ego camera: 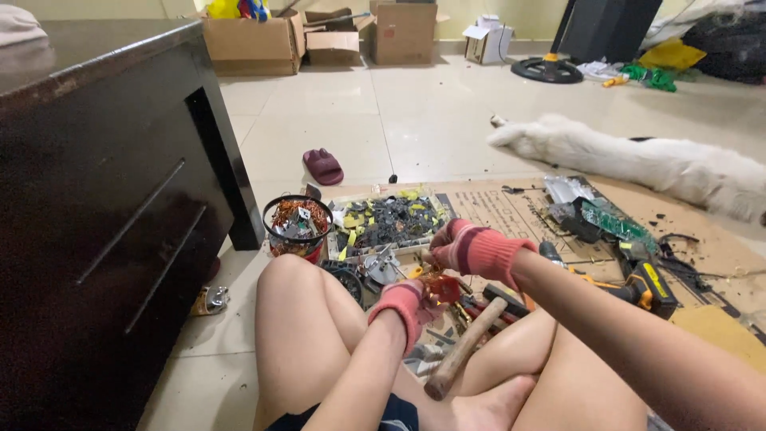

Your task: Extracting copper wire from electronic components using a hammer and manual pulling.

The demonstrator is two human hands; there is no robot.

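Note:
I sit on the floor with both hands in pink knit gloves. My left hand (403, 307) is closed on a small reddish copper-coloured part (440, 287) held over my lap. My right hand (471, 246) hovers just above and to the right of it, fingers curled, pinching at the part's top end. A wooden-handled hammer (467, 347) rests across my legs below the hands. Just beyond my hands lies a shallow tray (391, 219) of dark and yellow scrap pieces.
A round bowl (297, 223) of copper wire scraps sits left of the tray. A dark cabinet (104, 199) stands at the left. On the cardboard sheet (511, 209): a green circuit board (616, 222), a yellow-black power tool (650, 286). A white dog (646, 160) lies to the right; a slipper (322, 166) and boxes (255, 44) sit beyond.

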